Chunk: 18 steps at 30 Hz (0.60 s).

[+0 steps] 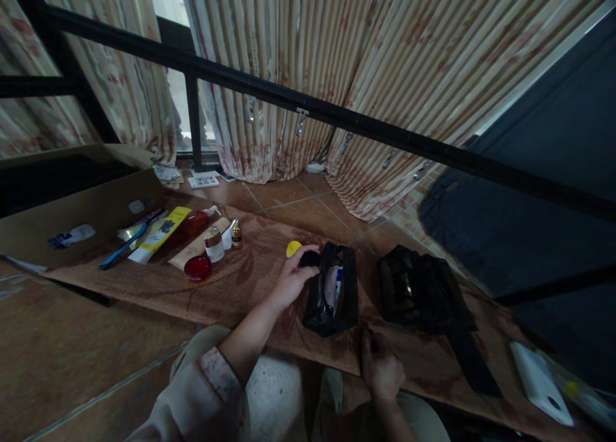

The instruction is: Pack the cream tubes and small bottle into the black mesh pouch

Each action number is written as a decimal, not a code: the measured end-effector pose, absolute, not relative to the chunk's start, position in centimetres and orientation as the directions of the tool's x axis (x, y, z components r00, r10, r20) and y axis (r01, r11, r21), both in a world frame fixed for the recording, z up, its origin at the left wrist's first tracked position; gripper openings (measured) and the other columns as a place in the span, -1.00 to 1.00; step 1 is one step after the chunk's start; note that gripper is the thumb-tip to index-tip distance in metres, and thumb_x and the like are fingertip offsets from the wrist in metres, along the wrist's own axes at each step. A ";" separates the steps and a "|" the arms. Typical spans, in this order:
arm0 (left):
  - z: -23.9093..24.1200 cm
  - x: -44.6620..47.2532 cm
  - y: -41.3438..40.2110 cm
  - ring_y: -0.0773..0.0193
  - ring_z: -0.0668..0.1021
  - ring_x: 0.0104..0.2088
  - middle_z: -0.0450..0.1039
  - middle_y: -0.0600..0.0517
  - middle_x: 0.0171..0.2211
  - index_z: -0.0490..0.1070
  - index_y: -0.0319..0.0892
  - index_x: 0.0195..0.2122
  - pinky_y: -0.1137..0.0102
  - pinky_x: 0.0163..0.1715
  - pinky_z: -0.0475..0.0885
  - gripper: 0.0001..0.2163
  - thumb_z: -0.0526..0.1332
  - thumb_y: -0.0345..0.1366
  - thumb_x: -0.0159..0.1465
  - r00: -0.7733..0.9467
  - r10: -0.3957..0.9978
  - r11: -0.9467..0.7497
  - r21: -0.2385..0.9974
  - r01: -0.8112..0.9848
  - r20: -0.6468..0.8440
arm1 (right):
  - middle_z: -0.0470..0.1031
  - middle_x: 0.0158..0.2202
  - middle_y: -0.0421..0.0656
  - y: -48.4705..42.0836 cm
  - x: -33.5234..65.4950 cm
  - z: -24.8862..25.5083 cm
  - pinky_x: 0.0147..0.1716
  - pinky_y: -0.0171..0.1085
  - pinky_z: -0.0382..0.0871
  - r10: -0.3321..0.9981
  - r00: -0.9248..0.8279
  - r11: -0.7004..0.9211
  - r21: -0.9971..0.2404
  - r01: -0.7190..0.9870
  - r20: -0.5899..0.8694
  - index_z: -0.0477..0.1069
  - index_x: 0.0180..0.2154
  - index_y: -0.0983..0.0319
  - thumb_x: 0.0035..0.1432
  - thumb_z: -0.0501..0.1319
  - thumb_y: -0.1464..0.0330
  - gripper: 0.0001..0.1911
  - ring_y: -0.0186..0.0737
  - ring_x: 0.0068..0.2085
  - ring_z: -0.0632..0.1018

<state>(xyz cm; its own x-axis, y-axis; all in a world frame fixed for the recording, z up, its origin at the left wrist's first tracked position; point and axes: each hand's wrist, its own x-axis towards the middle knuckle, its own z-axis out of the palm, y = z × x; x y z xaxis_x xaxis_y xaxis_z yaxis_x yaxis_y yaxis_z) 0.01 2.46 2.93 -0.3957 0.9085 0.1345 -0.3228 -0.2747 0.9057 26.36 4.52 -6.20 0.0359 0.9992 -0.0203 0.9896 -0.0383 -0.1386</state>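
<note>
My left hand (287, 281) is closed on a small black round container (309, 258), held between thumb and fingers at the left side of an open black pouch (315, 314). A pale item and a blue-and-white packet (339, 276) show inside the pouch. Just beyond my left fingers is a yellow round lid or jar (293, 248). My right hand (384, 370) rests at the near table edge, right of the pouch; its thumb stands apart from loosely bent fingers, and I see nothing in it. Part of those fingers lies in shadow.
To the left lie a red round tin (197, 268), a white jar (214, 246), a small bottle (236, 235), a yellow-and-white tube (163, 233) and a blue toothbrush (126, 244), near a cardboard box (96, 217). A black bag (423, 291) and a white phone-like object (541, 381) lie right. A dark rail (337, 116) crosses behind.
</note>
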 end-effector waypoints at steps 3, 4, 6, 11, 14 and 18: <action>3.1 0.1 2.3 0.21 0.41 -0.09 0.38 0.03 -0.11 0.37 -0.12 -0.05 0.38 -0.12 0.30 -0.62 0.21 -0.42 0.07 -0.418 0.887 -0.277 0.950 -0.144 0.196 | 0.55 -0.37 -0.05 4.5 26.4 -6.2 -0.50 -0.30 0.13 0.999 0.036 -0.038 -0.145 0.989 -0.015 0.47 -0.22 0.15 0.21 -0.12 0.00 -0.48 -0.12 -0.40 0.53; 3.2 0.2 2.2 0.23 0.41 -0.13 0.38 0.03 -0.13 0.35 -0.12 -0.04 0.38 -0.14 0.30 -0.62 0.20 -0.42 0.07 -0.420 0.885 -0.269 0.957 -0.110 0.200 | 0.55 -0.36 -0.05 4.5 26.4 -6.2 -0.50 -0.30 0.13 0.999 0.040 -0.043 -0.146 0.988 -0.019 0.47 -0.20 0.14 0.21 -0.12 0.00 -0.48 -0.12 -0.40 0.53; 3.5 0.3 2.2 0.26 0.42 -0.21 0.38 0.03 -0.17 0.33 -0.14 -0.02 0.40 -0.20 0.31 -0.61 0.20 -0.41 0.09 -0.417 0.887 -0.245 0.967 -0.066 0.196 | 0.55 -0.37 -0.05 4.5 26.4 -6.2 -0.50 -0.30 0.14 0.998 0.050 -0.053 -0.139 0.989 -0.026 0.47 -0.16 0.14 0.21 -0.12 0.00 -0.48 -0.12 -0.40 0.53; 3.8 0.5 2.1 0.28 0.42 -0.28 0.38 0.02 -0.19 0.32 -0.14 -0.01 0.43 -0.30 0.32 -0.62 0.20 -0.37 0.11 -0.410 0.893 -0.215 0.976 -0.030 0.184 | 0.55 -0.37 -0.05 4.6 26.4 -6.3 -0.49 -0.30 0.13 0.998 0.053 -0.056 -0.142 0.988 -0.028 0.45 -0.13 0.13 0.21 -0.13 -0.02 -0.47 -0.11 -0.40 0.53; 3.7 0.6 2.1 0.27 0.43 -0.24 0.37 0.00 -0.13 0.33 -0.13 -0.03 0.43 -0.28 0.33 -0.65 0.19 -0.35 0.13 -0.402 0.893 -0.235 0.972 -0.028 0.204 | 0.56 -0.36 -0.07 4.6 26.4 -6.3 -0.50 -0.29 0.12 0.999 0.041 -0.044 -0.158 0.987 -0.021 0.45 -0.14 0.12 0.21 -0.13 -0.01 -0.48 -0.11 -0.39 0.53; 3.2 0.4 2.4 0.32 0.42 -0.32 0.37 0.04 -0.20 0.33 -0.11 -0.03 0.44 -0.30 0.35 -0.67 0.18 -0.32 0.15 -0.402 0.891 -0.250 0.967 -0.053 0.208 | 0.55 -0.40 -0.07 4.5 26.4 -6.2 -0.51 -0.29 0.12 0.999 0.048 -0.050 -0.144 0.988 -0.015 0.47 -0.17 0.13 0.20 -0.12 -0.01 -0.48 -0.12 -0.41 0.53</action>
